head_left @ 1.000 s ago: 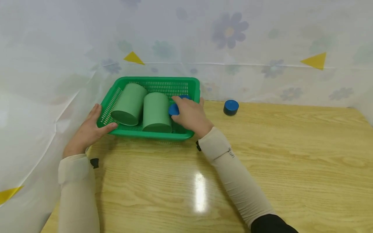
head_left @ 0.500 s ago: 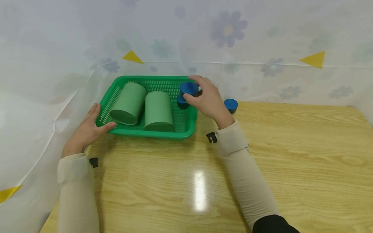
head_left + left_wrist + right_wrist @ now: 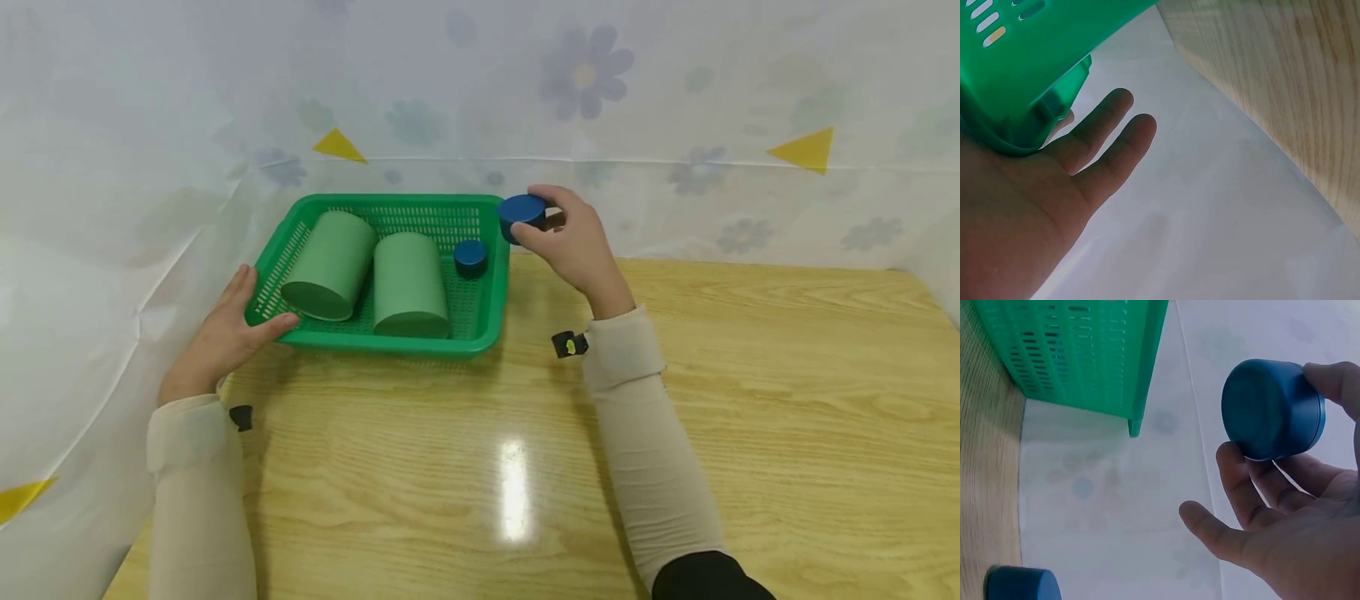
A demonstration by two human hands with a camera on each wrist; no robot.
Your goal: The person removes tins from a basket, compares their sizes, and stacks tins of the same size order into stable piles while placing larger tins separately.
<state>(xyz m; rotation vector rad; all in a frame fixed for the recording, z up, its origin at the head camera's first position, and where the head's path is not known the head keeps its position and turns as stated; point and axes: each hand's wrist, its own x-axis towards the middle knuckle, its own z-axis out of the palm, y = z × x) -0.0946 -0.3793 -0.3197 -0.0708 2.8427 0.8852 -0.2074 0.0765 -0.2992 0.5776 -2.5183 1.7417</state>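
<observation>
My right hand (image 3: 585,246) holds a short blue cylinder (image 3: 519,211), shaped like a small round tin, above the right rim of the green plastic basket (image 3: 491,312). Thumb and fingertips pinch it by its sides in the right wrist view. My left hand (image 3: 221,337) rests against the basket's near left corner, its thumb lying over the rim. Its visible fingers stretch out straight in the left wrist view. Two light green cylinders (image 3: 330,262) lie on their sides in the basket. A smaller blue cylinder (image 3: 470,257) stands beside them at the basket's right end.
Another blue cylinder (image 3: 1019,584) lies in the right wrist view's lower left, hidden behind my right hand in the head view. A white flowered sheet (image 3: 465,83) hangs behind and left of the wooden table (image 3: 390,467). Yellow triangles (image 3: 806,152) mark the sheet.
My right hand has lifted the blue cylinder out of the basket and moved right, past its rim. It now covers the cylinder on the table. My left hand stays at the basket's corner.
</observation>
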